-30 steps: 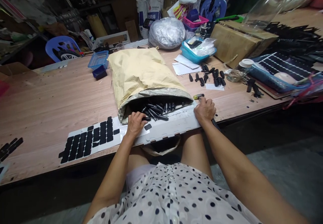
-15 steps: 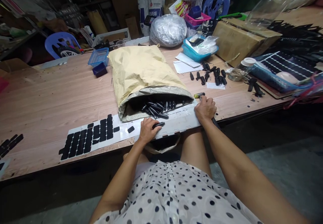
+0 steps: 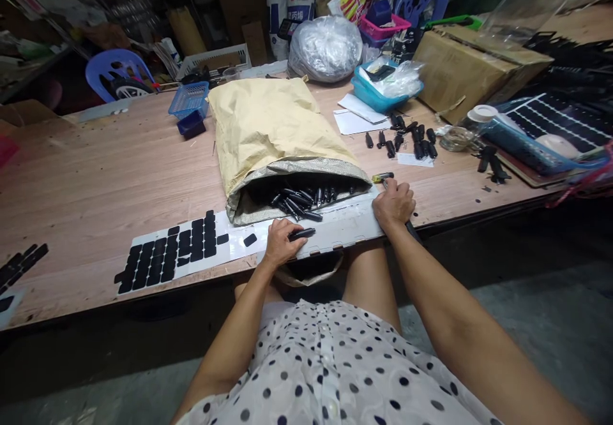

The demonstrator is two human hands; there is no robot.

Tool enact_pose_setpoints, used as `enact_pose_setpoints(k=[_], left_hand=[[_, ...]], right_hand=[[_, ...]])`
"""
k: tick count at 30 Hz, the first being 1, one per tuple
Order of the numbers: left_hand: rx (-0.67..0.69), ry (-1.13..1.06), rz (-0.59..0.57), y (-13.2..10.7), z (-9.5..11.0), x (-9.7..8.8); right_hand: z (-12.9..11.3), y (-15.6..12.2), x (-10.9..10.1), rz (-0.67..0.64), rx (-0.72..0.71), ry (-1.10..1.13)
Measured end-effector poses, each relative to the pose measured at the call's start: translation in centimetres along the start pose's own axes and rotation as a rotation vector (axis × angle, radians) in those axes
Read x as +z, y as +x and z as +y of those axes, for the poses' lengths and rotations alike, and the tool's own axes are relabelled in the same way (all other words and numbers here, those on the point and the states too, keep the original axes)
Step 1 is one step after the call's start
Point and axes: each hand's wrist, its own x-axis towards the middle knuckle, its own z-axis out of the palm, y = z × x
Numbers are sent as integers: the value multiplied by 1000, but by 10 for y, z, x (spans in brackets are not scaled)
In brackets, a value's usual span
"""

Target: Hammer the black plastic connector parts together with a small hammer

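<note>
A tan paper sack (image 3: 272,131) lies on the wooden table (image 3: 96,182), its mouth facing me and full of small black cylindrical parts (image 3: 299,200). My left hand (image 3: 281,241) rests on a white backing sheet (image 3: 335,230) at the table's edge, closed round one black cylindrical part (image 3: 301,233). My right hand (image 3: 393,203) is closed on a dark-handled tool (image 3: 410,228) at the sheet's right end, beside a small yellow-and-black object (image 3: 383,177). Black rectangular pads (image 3: 172,253) cover the sheet's left part.
Loose black parts (image 3: 407,141) and white papers (image 3: 357,115) lie right of the sack. A cardboard box (image 3: 474,71), blue trays (image 3: 383,93), a blue basket (image 3: 188,99) and a clear plastic bag (image 3: 325,48) stand farther back. More black pads (image 3: 19,265) lie at far left.
My left hand drew out of the sack's mouth with one black part and came down onto the white sheet near the table's edge. My right hand stayed put.
</note>
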Motion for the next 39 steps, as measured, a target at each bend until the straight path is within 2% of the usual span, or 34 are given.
enact_pose_setpoints(k=[24,39], left_hand=[[39,-38,44,0,-6,5],[22,-69,27,0,-5,2]], right_hand=[[4,1,7,31,-24,-25],[-2,-2,-3,-9,11,-23]])
